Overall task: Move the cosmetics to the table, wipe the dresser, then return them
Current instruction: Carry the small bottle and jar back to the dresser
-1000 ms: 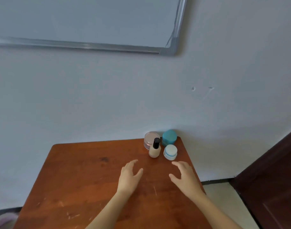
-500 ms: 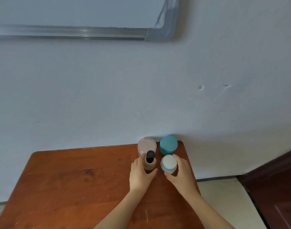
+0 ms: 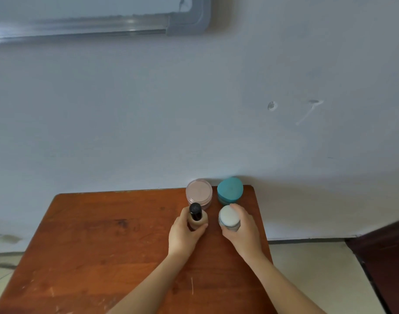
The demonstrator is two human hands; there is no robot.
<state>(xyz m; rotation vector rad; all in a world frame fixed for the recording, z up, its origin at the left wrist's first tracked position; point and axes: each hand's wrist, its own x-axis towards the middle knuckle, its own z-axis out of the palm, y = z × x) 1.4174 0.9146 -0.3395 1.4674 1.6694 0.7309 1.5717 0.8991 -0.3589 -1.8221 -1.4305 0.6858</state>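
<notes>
A whiteboard [image 3: 80,10] with a grey frame is hanging at the top of a pale bluish wall [image 3: 126,121]. Below and right of the whiteboard, two small chipped marks [image 3: 271,105] are showing in the paint. Far below the whiteboard, a scratched brown wooden top [image 3: 92,245] is standing against the wall. Further down to the whiteboard's right, pale floor tiles [image 3: 318,275] are lying, and a dark door [image 3: 388,257] is edging into view. Soft, even light is falling across the wall.

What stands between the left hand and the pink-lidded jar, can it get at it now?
Probably not yet. The left hand grips the black-capped bottle, which stands right in front of the pink-lidded jar. Once that bottle is lifted away, the way looks free.
</notes>
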